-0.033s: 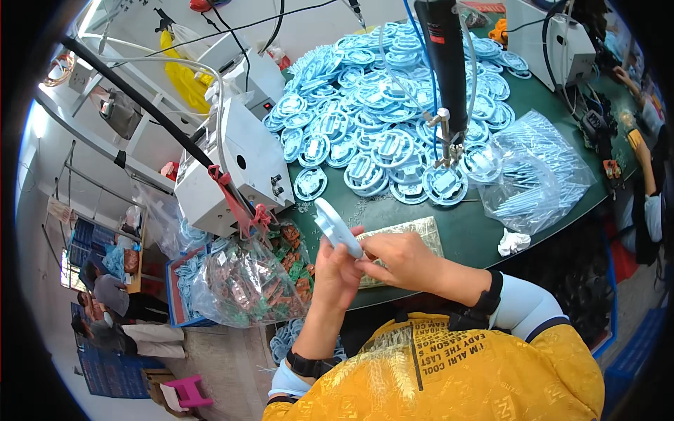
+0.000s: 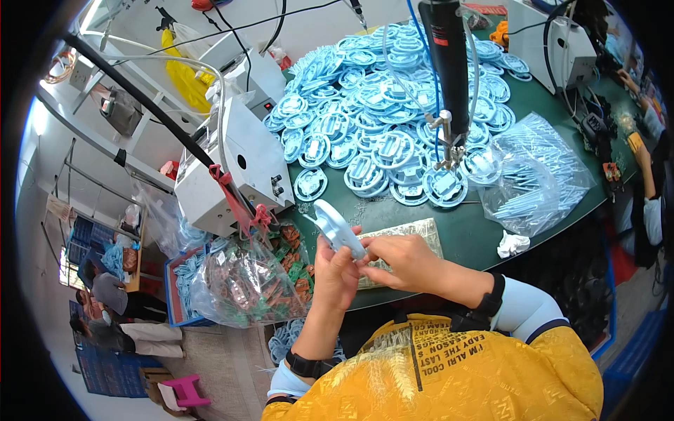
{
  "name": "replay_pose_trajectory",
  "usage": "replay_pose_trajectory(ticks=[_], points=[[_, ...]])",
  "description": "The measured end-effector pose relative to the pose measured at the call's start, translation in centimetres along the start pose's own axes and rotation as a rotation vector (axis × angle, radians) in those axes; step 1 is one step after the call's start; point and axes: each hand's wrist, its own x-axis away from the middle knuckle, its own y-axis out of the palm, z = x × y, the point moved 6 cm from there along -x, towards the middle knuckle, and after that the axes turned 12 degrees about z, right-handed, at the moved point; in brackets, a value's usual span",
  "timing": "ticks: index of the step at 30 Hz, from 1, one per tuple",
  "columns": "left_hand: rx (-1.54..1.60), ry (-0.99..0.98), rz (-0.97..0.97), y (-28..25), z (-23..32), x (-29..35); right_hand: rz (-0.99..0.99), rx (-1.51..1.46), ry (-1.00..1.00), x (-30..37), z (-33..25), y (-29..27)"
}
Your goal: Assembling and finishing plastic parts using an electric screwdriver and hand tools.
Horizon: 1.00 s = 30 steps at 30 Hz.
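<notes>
At four o'clock the right hand (image 2: 401,259) hides part of the beige block (image 2: 427,233); its exact grip is too small to tell. At one, the top edge cuts the black post (image 2: 448,70); at three, darkness crops a co-worker (image 2: 646,167).

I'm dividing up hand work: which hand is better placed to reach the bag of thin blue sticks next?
Probably the right hand: it is nearer the bag, while the left hand holds the light-blue plastic part.
</notes>
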Motion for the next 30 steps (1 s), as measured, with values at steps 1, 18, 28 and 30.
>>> replay_pose_trajectory(ticks=[1,18,28,30], points=[[0.01,0.004,0.0,0.1,-0.2,0.0,-0.043,-0.052,0.117,0.0,-0.1,-1.0],[-0.085,0.056,-0.01,-0.6,-1.3,-0.2,-0.172,0.025,0.08,0.0,0.3,0.8],[0.033,0.063,-0.084,1.2,0.5,0.6,-0.132,0.025,0.052,-1.3,-2.1,0.6],[0.023,0.069,-0.084,1.1,0.7,0.6,-0.143,0.015,0.053,-1.5,-2.3,0.8]])
